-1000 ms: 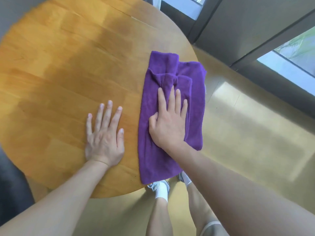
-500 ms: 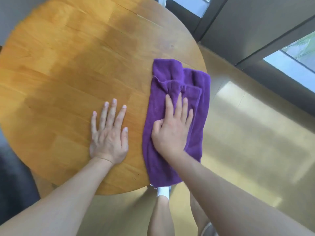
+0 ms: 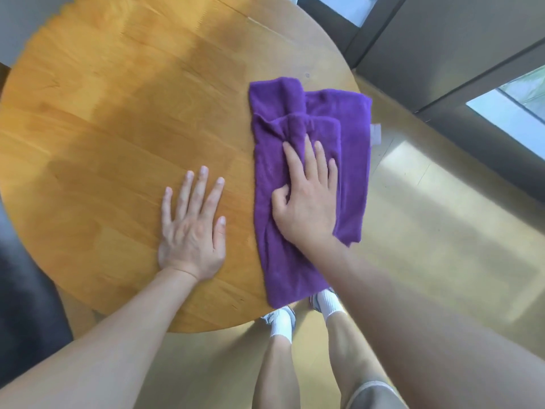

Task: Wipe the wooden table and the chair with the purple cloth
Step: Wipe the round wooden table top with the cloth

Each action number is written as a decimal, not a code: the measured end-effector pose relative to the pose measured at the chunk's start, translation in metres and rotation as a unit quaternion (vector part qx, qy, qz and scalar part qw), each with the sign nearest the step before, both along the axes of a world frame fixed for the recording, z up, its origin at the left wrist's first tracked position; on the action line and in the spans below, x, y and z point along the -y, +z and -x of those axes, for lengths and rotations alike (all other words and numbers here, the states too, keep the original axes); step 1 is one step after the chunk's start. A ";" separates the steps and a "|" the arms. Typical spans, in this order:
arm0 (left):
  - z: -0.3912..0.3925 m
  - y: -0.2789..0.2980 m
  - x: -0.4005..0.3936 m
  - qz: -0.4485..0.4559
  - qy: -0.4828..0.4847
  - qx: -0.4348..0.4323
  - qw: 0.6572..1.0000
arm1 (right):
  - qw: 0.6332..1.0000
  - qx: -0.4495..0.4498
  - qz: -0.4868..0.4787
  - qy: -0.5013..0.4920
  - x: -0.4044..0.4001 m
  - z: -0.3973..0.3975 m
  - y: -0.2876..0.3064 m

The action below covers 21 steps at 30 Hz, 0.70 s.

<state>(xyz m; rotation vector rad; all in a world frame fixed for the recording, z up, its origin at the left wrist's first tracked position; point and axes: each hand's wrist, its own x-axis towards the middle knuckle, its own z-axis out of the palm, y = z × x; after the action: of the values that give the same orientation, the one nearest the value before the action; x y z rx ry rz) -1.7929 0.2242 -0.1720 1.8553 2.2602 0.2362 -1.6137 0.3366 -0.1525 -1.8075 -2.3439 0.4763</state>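
A round wooden table point(image 3: 118, 137) fills most of the head view. The purple cloth point(image 3: 351, 137) lies folded along the table's right side, and its right part hangs past the rim. My right hand point(image 3: 306, 199) presses flat on the cloth with straight fingers, the thumb bent against the fabric. My left hand point(image 3: 193, 225) rests palm down on the bare wood just left of the cloth, fingers spread. The chair is not clearly in view.
A dark shape point(image 3: 26, 305) sits past the table's left rim. Window frames and grey wall point(image 3: 442, 39) rise at the upper right. My legs in white socks point(image 3: 280, 323) stand on the pale floor point(image 3: 442, 231) below the near rim.
My right hand has pushed the cloth a little farther from me over the right side of the table. My left hand has stayed flat on the wood.
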 end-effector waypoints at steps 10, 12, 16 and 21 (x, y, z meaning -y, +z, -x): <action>0.001 0.002 -0.001 0.002 -0.002 -0.001 1.000 | 0.931 0.005 -0.011 0.365 -0.042 -0.037 -0.006; 0.001 0.002 0.000 0.002 -0.003 -0.002 1.000 | 0.972 -0.015 -0.020 0.233 -0.036 -0.029 -0.005; 0.001 0.002 0.001 0.001 -0.004 -0.002 1.000 | 0.999 0.026 -0.002 0.036 0.016 0.007 -0.002; 0.001 0.002 0.000 0.000 -0.005 -0.007 1.000 | 0.923 0.060 -0.013 0.379 0.016 -0.009 -0.002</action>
<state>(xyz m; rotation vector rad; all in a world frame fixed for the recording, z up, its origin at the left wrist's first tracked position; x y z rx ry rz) -1.7938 0.2240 -0.1700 1.8732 2.2587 0.2217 -1.6042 0.3205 -0.1545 -0.8626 -3.0628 0.4086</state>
